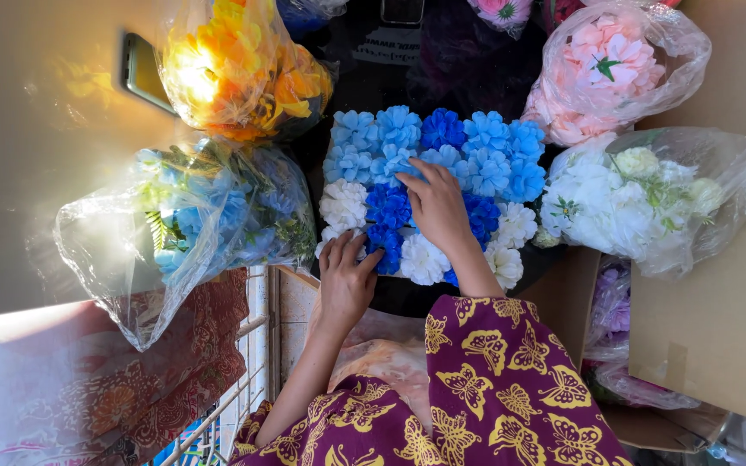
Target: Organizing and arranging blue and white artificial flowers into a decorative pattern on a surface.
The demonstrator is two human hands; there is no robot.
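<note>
At frame centre, your left hand (pixel 344 280) steadies the flower panel's (pixel 429 194) lower edge, fingers spread flat, while your right hand (pixel 439 207) presses a dark blue bloom (pixel 388 207) down, fingers loosely extended, gripping nothing.

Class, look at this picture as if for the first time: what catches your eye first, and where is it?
The block of blue and white flowers at the centre stands out, with the right hand pressing on its dark blue blooms and the left hand at its lower edge. At upper left, a sunlit bag of orange flowers glows; at upper right sits a bag of pink flowers.
</note>
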